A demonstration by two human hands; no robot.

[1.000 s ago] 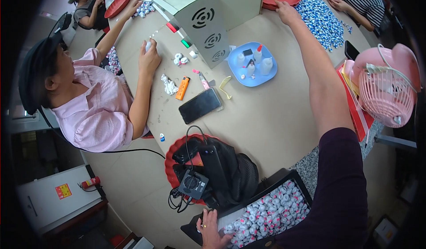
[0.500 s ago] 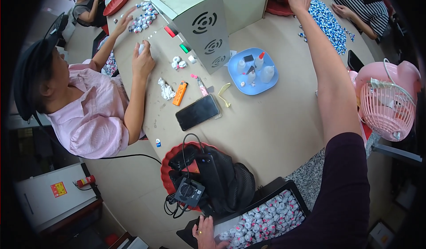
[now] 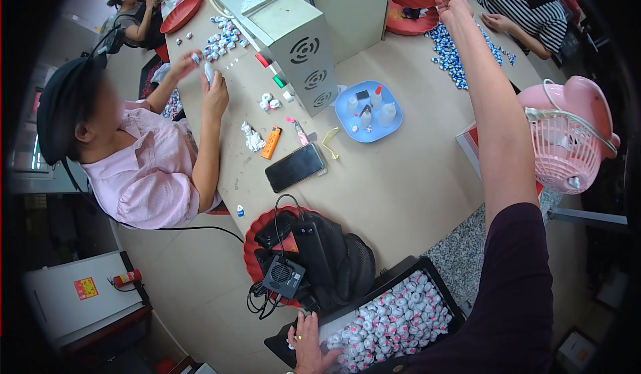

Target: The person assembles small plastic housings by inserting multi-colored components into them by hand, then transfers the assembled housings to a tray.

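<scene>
Fingers of the left hand (image 3: 308, 347) are gripping the black tray (image 3: 427, 277) of pink-and-white wrapped pieces (image 3: 390, 317) at six o'clock, while the right hand (image 3: 453, 6) is reaching, fingers bunched, over blue-wrapped pieces (image 3: 449, 52) at one o'clock.

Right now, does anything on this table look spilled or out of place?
Yes. Small blue-and-white wrapped pieces lie loose across the beige tabletop below the outstretched right hand, not in a tray. The left hand steadies a black tray of pink-and-white pieces overhanging the table's near edge.
</scene>
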